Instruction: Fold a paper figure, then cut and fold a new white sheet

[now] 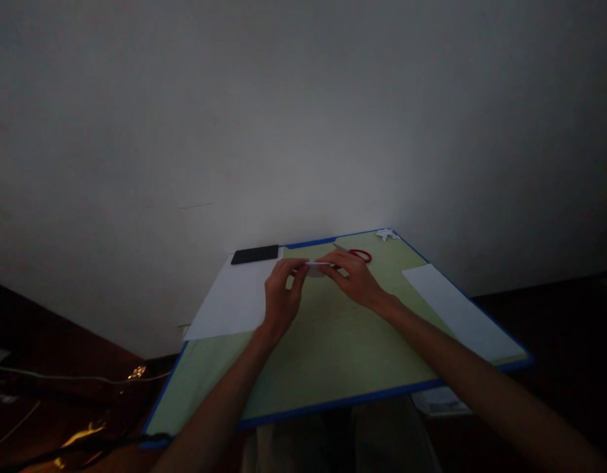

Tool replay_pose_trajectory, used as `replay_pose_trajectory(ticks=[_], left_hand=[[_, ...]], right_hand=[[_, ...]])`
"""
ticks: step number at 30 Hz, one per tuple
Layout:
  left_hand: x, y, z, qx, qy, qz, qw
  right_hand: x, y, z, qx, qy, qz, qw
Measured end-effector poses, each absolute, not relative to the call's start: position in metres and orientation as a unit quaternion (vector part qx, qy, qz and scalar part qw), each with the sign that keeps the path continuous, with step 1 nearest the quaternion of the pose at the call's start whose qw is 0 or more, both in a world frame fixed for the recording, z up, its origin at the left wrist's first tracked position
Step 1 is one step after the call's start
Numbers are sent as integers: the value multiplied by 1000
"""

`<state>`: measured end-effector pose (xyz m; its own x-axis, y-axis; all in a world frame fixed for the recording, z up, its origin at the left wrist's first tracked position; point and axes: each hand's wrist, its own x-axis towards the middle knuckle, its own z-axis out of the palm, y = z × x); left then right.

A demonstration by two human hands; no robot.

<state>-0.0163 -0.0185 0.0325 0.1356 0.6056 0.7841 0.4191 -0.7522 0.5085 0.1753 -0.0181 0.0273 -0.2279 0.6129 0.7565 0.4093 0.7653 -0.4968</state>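
Over the far middle of a pale green table with a blue edge (333, 348), my left hand (284, 289) and my right hand (353, 279) face each other. Between them is a small folded piece of white paper (317, 264), seen nearly edge-on. Thumb and fingers of each hand pinch one end of it. Red-handled scissors (361, 255) lie just beyond my right hand, their blades partly hidden by it. A white sheet of paper (229, 302) lies left of my left hand.
A dark flat phone or tablet (255, 254) rests on the left sheet's far end. White paper scraps (386, 234) sit at the far right corner. Another white strip of paper (464, 315) lies along the right edge. A wall (303, 131) rises behind the table.
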Motion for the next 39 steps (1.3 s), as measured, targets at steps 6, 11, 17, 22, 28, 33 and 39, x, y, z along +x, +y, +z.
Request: replay_pose_trajectory(ticks=[6,11,17,22,28,33,39], left_hand=[[-18,-19,35,744,334,572,90],[-18,-19,32,738,334,580,82],[-19,-19,32,731,339,582,109],[-18,-20,34,737,332,581,100],[-17,-21,32,726,366,575,94],[-18,-23,35,735,363,568,67],[-18,-22,38,731,375,564,78]], right_hand=[[174,-20,26,-339,-761,94,546],[173,-23,26,-322,-779,61,535],[174,-23,26,-332,-777,52,533],[175,-21,24,-338,-784,32,521],[175,-19,23,-339,-787,20,516],[176,-19,23,-333,-790,36,514],[180,-19,28,-322,-798,54,506]])
